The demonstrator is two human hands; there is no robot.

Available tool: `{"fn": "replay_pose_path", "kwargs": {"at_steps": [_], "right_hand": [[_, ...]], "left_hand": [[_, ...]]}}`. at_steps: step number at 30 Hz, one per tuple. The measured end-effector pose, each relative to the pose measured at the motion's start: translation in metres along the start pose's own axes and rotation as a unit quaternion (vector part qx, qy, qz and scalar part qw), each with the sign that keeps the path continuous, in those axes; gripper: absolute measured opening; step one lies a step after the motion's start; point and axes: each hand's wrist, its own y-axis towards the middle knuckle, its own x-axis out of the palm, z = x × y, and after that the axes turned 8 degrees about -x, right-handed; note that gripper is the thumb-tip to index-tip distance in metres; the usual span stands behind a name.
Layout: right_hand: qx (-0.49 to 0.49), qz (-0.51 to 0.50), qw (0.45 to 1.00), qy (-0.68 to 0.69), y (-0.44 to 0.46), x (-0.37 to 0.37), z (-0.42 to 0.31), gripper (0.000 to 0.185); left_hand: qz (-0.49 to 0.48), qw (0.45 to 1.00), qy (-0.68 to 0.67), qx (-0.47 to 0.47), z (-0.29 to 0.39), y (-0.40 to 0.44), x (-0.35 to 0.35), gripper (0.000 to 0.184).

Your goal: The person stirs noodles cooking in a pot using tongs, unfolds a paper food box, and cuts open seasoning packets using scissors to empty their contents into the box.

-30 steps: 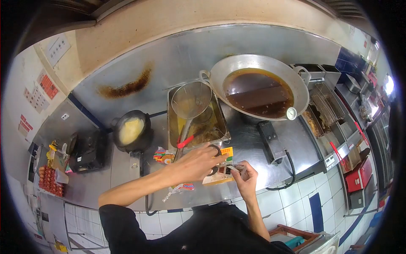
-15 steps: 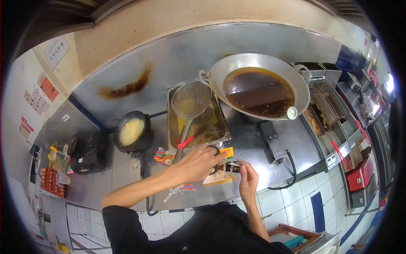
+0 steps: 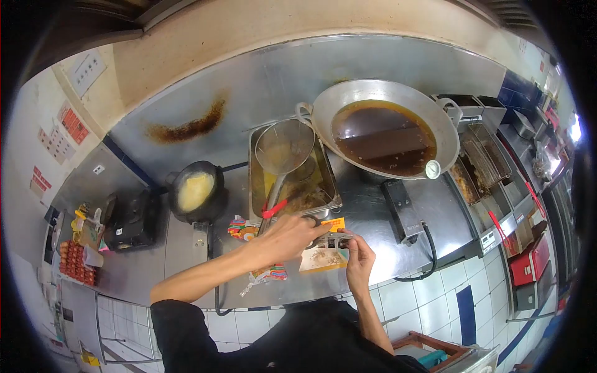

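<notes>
My left hand [image 3: 289, 235] is closed on black-handled scissors [image 3: 313, 220], whose blades point right toward my other hand. My right hand [image 3: 360, 258] pinches a small sachet [image 3: 346, 235] at the blade tips. Under both hands, near the counter's front edge, lies an open yellow and white packet [image 3: 322, 257]. A colourful wrapper [image 3: 239, 227] lies beyond my left forearm, and another torn wrapper [image 3: 271, 273] is on the near side of that wrist.
A black pot [image 3: 198, 191] with pale yellow contents stands left. Behind my hands, a strainer [image 3: 285, 148] rests over an oily metal tray [image 3: 336, 198]. A large wok [image 3: 385, 137] of dark oil is right of it, before fryer baskets [image 3: 485, 152]. Eggs [image 3: 78, 263] sit far left.
My right hand has lowered slightly, and the sachet now lies flatter against the scissor blades. My left hand has shifted slightly and still grips the scissors.
</notes>
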Motion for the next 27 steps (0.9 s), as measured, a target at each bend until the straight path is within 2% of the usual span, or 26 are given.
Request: {"fn": "replay_pose_path", "kwargs": {"at_steps": [2,6,8,12,15,18,20,21,23,24,26,27], "right_hand": [[0.004,-0.002,1.0,-0.006,-0.003,0.003,0.009,0.028],[0.034,-0.008,0.999,-0.009,-0.004,0.012,0.016,0.025],[0.028,-0.015,0.999,0.003,0.0,0.021,0.013,0.025],[0.02,-0.048,0.999,0.0,-0.002,0.031,0.026,0.025],[0.046,-0.072,0.996,0.027,-0.001,0.038,0.033,0.025],[0.045,-0.086,0.995,0.024,-0.002,0.046,0.041,0.026],[0.059,-0.097,0.993,0.024,-0.004,0.049,0.057,0.026],[0.072,-0.107,0.991,0.021,-0.004,0.051,0.058,0.026],[0.061,-0.102,0.992,0.046,-0.002,0.061,0.059,0.025],[0.05,-0.094,0.992,0.069,-0.002,0.066,0.057,0.025],[0.055,-0.096,0.992,0.065,-0.005,0.073,0.063,0.025],[0.058,-0.095,0.992,0.059,-0.007,0.076,0.068,0.025]], "left_hand": [[0.136,0.988,-0.003,0.068,-0.004,-0.001,0.003,0.055],[0.128,0.991,0.005,0.045,-0.008,-0.007,0.003,0.055],[0.028,0.999,0.018,-0.009,-0.015,-0.009,0.006,0.055],[0.082,0.996,-0.022,-0.004,-0.026,-0.019,0.016,0.055],[0.068,0.997,-0.021,-0.019,-0.028,-0.023,0.014,0.055],[0.01,0.996,-0.017,-0.082,-0.03,-0.03,0.014,0.054],[0.078,0.996,-0.006,-0.051,-0.034,-0.034,0.021,0.054],[0.077,0.995,-0.007,-0.055,-0.036,-0.035,0.022,0.054],[-0.006,0.993,-0.008,-0.122,-0.042,-0.038,0.023,0.056],[-0.006,0.992,-0.009,-0.125,-0.046,-0.041,0.028,0.056],[0.099,0.992,-0.011,-0.076,-0.055,-0.048,0.041,0.057],[0.1,0.992,-0.012,-0.08,-0.059,-0.051,0.042,0.057]]}}
